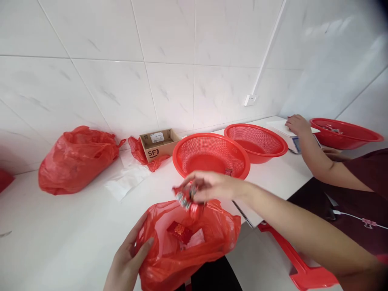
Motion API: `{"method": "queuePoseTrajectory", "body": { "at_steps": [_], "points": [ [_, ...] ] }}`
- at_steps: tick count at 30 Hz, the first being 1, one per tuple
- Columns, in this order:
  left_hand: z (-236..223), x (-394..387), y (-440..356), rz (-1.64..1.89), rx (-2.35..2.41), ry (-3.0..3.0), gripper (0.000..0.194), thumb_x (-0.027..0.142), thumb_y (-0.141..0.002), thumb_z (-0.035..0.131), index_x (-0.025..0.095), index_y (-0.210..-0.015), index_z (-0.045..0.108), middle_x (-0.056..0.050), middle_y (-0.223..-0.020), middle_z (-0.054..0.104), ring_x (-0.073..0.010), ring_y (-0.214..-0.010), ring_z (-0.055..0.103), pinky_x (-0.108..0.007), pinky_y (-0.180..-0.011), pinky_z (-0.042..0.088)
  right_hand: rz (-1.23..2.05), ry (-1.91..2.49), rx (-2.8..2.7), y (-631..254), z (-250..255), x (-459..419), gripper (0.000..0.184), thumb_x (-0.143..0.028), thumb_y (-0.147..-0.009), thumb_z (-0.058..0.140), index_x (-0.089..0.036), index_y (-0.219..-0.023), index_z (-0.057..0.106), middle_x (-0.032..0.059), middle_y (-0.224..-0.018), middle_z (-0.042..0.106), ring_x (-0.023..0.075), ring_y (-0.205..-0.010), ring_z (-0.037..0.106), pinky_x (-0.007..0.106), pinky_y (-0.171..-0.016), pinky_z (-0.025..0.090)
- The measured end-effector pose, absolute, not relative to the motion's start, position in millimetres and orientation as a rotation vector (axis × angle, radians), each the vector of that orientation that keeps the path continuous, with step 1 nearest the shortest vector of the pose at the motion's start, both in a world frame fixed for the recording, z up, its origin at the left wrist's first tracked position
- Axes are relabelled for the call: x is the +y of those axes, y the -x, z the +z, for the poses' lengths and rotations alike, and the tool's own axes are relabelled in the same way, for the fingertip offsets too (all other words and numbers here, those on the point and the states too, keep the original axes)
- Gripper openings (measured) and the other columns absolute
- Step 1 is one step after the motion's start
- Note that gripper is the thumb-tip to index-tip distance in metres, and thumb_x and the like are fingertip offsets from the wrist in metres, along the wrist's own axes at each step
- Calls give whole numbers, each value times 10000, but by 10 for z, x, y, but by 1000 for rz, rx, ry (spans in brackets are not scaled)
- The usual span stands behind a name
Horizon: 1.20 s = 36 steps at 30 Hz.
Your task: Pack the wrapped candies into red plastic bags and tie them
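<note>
The bunch of small wrapped packets (187, 199), red and silvery, hangs from the fingers of the right hand (209, 186), just above the mouth of the open red bag (178, 264). A loose but secure hold would suit such a bunch: closed enough that no slick wrapper slips out at the edge, not so hard that the packets are crushed. The thin bag looks floppy, so its near wall is best held low and its mouth spread, with the knuckles clear of the plastic.

The right fingers are curled, clamped on the packets; blur hides how many they hold. The left hand (129, 252) has its fingers closed on the bag's left edge, thumb over the rim and the others outside. Below the right fingers, inside the bag, lie a red packet (179, 231) and a pale pink one (195, 239).

Just beyond the right fingers, a red mesh basket (206, 149) holds a small red packet (228, 172) at its near right side; a second basket (262, 139) sits beside it, farther right. Ahead and left of those fingers, an open cardboard box (157, 150) stands on the white counter (60, 230). Well off to the right is another person's hand (298, 124).
</note>
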<state>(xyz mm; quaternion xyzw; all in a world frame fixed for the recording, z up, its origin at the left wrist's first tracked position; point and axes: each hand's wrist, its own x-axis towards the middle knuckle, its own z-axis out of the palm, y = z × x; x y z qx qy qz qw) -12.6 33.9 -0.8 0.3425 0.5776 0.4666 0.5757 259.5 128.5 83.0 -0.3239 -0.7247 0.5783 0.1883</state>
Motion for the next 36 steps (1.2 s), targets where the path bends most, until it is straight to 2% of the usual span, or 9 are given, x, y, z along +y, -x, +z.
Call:
{"method": "queuePoseTrajectory", "body": {
  "at_steps": [4,9,13,16,19,24,30,33,36],
  "points": [
    [-66,346,196,1062,1338,-824,778,459,-705,764,316,-1407,462,-21,-1391,573,-290,-1247,550,-346,-979,518,1230,1221,-2261,-2288,570,887,491,-350,-827,658,-262,-1294,534,73,-1282,588,235,-1161,565,374,-967,459],
    [-106,334,252,1060,1349,-857,792,466,-716,749,315,-1427,435,-21,-1390,574,-281,-1231,563,-326,-944,536,1016,1203,-2172,-2527,665,1168,321,-340,-941,478,-245,-1242,540,54,-1176,652,154,-999,642,285,-858,499],
    [-54,286,206,1078,1341,-871,772,451,-712,756,309,-1411,460,-26,-1389,575,-274,-1238,558,-318,-950,528,630,1731,-2372,-2890,700,1699,429,-317,-898,530,-233,-1317,497,99,-1276,586,215,-1149,571,325,-938,441],
    [-4,234,153,1120,1317,-820,749,428,-704,769,312,-1389,489,-30,-1357,603,-267,-1224,570,-291,-931,533,754,1920,-2582,-3018,525,1944,480,-234,-767,644,-232,-1245,599,118,-1205,622,275,-1024,629,346,-814,476],
    [25,197,122,1149,1310,-810,727,424,-702,770,310,-1372,514,-36,-1358,601,-273,-1230,565,-286,-914,542,905,1936,-2673,-3002,337,2045,357,-180,-691,654,-230,-1042,695,81,-1023,679,242,-810,661,313,-656,468],
    [17,185,134,1151,1325,-814,733,429,-701,768,312,-1376,509,-41,-1361,598,-286,-1235,559,-326,-935,537,897,1964,-2667,-2970,364,2139,209,-150,-621,692,-179,-825,660,70,-831,678,233,-691,632,312,-589,437],
    [-37,236,196,1104,1331,-839,774,442,-700,769,301,-1403,476,-62,-1380,580,-301,-1231,561,-346,-924,543,776,1489,-2357,-2730,830,1813,250,-390,-912,496,-228,-1102,521,59,-1109,636,170,-933,610,272,-718,472],
    [-35,282,204,1092,1327,-841,791,445,-718,759,290,-1425,441,-71,-1377,582,-301,-1239,555,-351,-931,538,886,1111,-2285,-2339,892,1342,319,-487,-888,553,-238,-1087,565,44,-1099,638,159,-909,617,276,-744,487],
    [-20,307,197,1096,1339,-851,757,444,-736,746,320,-1418,441,-48,-1363,597,-276,-1244,554,-344,-979,505,702,1151,-2450,-2055,858,1029,474,-524,-845,611,-289,-1252,546,73,-1238,574,188,-876,628,328,-744,491]
  ]
}}
